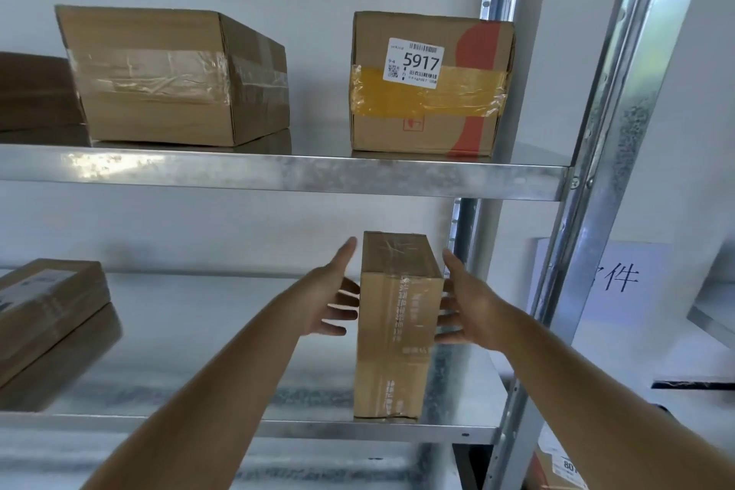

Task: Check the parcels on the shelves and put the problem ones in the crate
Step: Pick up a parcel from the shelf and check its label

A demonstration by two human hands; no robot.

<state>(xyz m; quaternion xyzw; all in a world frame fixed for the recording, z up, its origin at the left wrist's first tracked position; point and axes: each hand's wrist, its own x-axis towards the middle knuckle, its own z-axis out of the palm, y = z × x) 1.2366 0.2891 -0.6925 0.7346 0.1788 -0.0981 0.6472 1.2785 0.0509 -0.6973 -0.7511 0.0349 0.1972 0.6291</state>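
The tall box (pixel 397 326) stands on the lower shelf (pixel 246 424), at 5 o'clock. Both hands, left hand (pixel 330 300) and right hand (pixel 467 308), have spread fingers beside it, not squeezing. Press both sides evenly, then lift.

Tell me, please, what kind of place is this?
Probably a parcel storeroom or pickup point: metal shelving holds taped cardboard boxes, one box bears a barcode label reading 5917.
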